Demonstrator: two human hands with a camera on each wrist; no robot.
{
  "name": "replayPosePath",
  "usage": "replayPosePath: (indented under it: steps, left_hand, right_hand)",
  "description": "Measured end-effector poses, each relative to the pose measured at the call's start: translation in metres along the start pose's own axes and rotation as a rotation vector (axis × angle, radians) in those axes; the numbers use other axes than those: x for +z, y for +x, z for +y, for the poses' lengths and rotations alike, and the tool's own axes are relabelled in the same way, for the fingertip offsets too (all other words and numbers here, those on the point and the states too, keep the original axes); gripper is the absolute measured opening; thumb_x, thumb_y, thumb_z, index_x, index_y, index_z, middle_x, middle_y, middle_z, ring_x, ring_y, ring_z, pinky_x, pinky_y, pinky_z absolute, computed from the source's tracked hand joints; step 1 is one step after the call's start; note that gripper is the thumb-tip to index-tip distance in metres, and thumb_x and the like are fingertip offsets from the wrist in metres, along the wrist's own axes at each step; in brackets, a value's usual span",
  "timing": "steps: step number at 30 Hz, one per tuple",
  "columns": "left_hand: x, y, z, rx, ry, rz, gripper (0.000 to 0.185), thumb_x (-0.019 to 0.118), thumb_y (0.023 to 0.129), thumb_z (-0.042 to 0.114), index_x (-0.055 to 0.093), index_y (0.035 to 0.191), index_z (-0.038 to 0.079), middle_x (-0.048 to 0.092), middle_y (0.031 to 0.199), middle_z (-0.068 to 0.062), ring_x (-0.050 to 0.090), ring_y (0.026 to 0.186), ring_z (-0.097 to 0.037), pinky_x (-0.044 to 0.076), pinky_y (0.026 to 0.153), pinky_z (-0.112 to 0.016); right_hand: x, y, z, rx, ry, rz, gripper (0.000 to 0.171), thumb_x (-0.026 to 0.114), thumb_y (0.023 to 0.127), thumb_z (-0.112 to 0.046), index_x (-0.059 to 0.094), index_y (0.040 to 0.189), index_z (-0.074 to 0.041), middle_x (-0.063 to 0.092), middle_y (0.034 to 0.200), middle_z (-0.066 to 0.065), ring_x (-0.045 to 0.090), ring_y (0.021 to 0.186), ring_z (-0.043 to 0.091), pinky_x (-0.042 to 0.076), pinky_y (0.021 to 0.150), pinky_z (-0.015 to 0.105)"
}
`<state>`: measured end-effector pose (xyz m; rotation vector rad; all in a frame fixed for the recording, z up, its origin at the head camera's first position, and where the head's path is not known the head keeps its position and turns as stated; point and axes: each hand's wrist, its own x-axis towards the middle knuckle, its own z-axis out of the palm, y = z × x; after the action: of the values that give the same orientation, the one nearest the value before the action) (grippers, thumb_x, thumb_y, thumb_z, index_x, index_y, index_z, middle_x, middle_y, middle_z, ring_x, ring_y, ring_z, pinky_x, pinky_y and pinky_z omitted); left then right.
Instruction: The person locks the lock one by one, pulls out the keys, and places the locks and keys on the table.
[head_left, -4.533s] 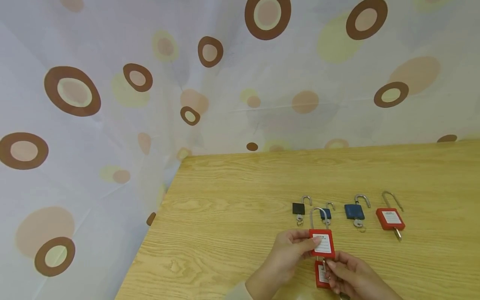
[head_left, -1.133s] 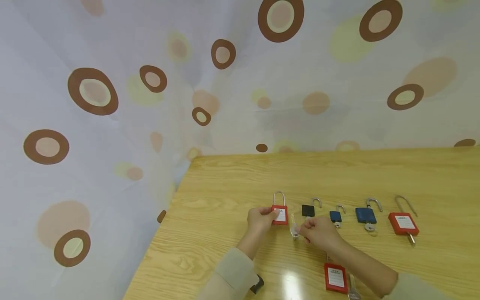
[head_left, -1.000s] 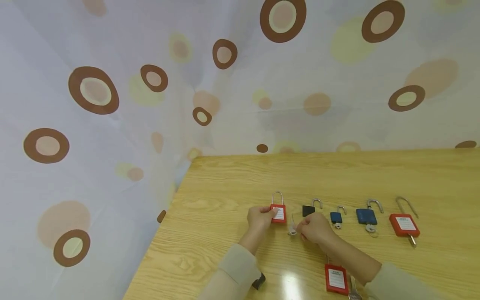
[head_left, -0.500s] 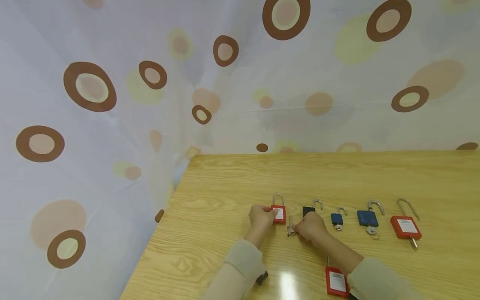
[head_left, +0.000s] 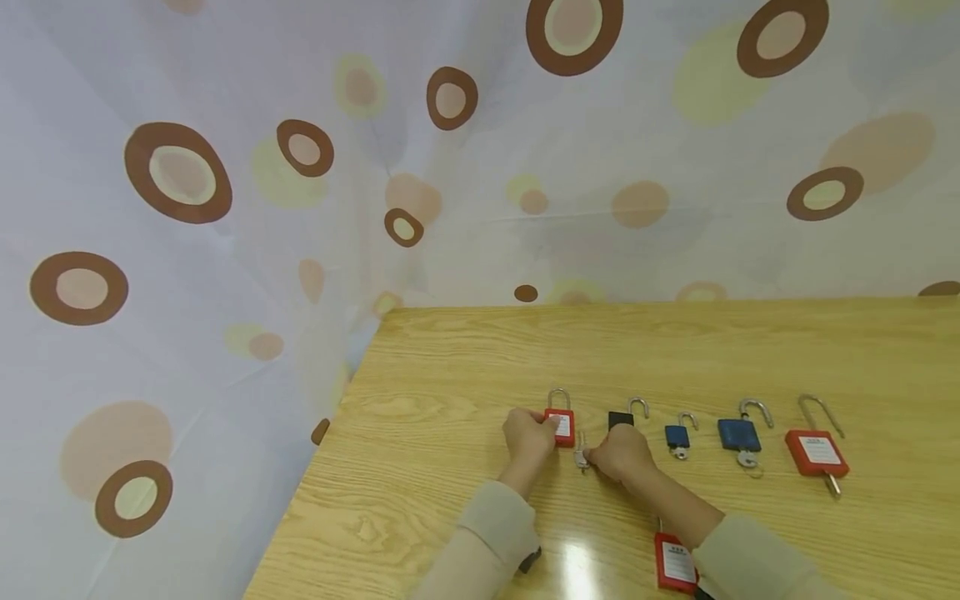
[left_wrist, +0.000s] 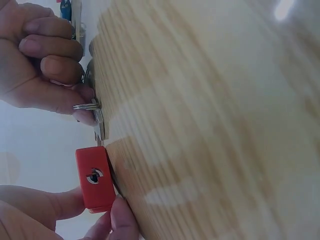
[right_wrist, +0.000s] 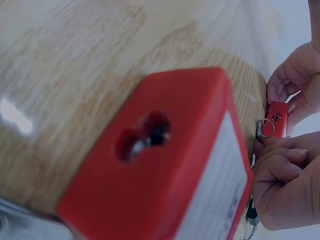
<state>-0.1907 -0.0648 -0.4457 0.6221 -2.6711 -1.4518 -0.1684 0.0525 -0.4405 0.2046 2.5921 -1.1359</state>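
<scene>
Padlocks in a row on the wooden counter

Nearest the person, a red padlock (head_left: 675, 564) with a white label lies on the counter (head_left: 450, 367) beside the right sleeve. The right wrist view shows its underside large and blurred, with the keyhole facing the camera; the print on its label is too small to read.

Further out, the two hands work close together. The left hand (head_left: 529, 433) pinches a small red padlock (head_left: 561, 426) between thumb and fingers and holds it on the counter with its steel shackle pointing away. In the left wrist view the keyhole in this lock's base is bare, and its white label carries lines of writing too fine to make out. The right hand (head_left: 619, 453), fingers curled, grips a key (head_left: 581, 455) on a small metal ring, just right of that lock and apart from it; the blade lies near the lock's base without entering it.

In line with the held lock, to its right, four more padlocks rest with shackles swung open: a black padlock (head_left: 621, 417) partly hidden behind the right hand, a small blue padlock (head_left: 676, 436), a larger blue padlock (head_left: 738, 433) and a long-shackled red padlock (head_left: 817, 452) with a white label, unreadable. The three rightmost have keys in their bases.

Behind the counter hangs a pale curtain (head_left: 300, 208) printed with brown and yellow circles.
</scene>
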Motion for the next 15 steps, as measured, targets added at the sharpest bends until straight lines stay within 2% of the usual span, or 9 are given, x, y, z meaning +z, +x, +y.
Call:
replayPosePath:
  steps: [5, 10, 13, 15]
  left_hand:
    - [0.004, -0.003, -0.001, 0.039, 0.014, 0.015, 0.013, 0.068, 0.080, 0.004, 0.065, 0.075, -0.007, 0.065, 0.077, -0.014, 0.060, 0.072, -0.021, 0.051, 0.062, -0.029]
    - [0.009, -0.005, 0.000, 0.063, 0.056, 0.029, 0.013, 0.067, 0.080, 0.004, 0.068, 0.072, -0.006, 0.067, 0.073, -0.012, 0.060, 0.069, -0.019, 0.051, 0.061, -0.027]
    - [0.011, -0.004, 0.002, 0.058, 0.057, 0.020, 0.014, 0.067, 0.081, 0.006, 0.068, 0.076, -0.007, 0.067, 0.078, -0.014, 0.062, 0.073, -0.021, 0.052, 0.064, -0.028]
    - [0.010, -0.003, 0.003, 0.063, 0.052, 0.040, 0.015, 0.069, 0.081, 0.006, 0.067, 0.084, -0.009, 0.067, 0.084, -0.017, 0.063, 0.079, -0.025, 0.053, 0.068, -0.031]
  right_hand:
    - [0.000, 0.000, 0.004, -0.028, -0.027, 0.012, 0.041, 0.064, 0.084, -0.015, 0.044, 0.049, -0.009, 0.039, 0.049, -0.001, 0.039, 0.049, 0.013, 0.031, 0.045, 0.021]
    - [-0.011, 0.000, 0.008, -0.107, 0.010, 0.052, 0.041, 0.059, 0.084, -0.013, 0.044, 0.046, -0.011, 0.035, 0.043, -0.005, 0.035, 0.043, 0.009, 0.029, 0.043, 0.019]
    - [-0.028, -0.003, 0.007, -0.135, 0.095, 0.047, 0.034, 0.051, 0.087, -0.011, 0.049, 0.053, -0.006, 0.037, 0.043, -0.006, 0.032, 0.040, 0.007, 0.028, 0.040, 0.018]
    - [-0.044, -0.005, 0.006, -0.146, 0.146, 0.052, 0.027, 0.046, 0.089, -0.011, 0.058, 0.069, 0.002, 0.043, 0.046, -0.004, 0.034, 0.039, 0.006, 0.030, 0.040, 0.018]
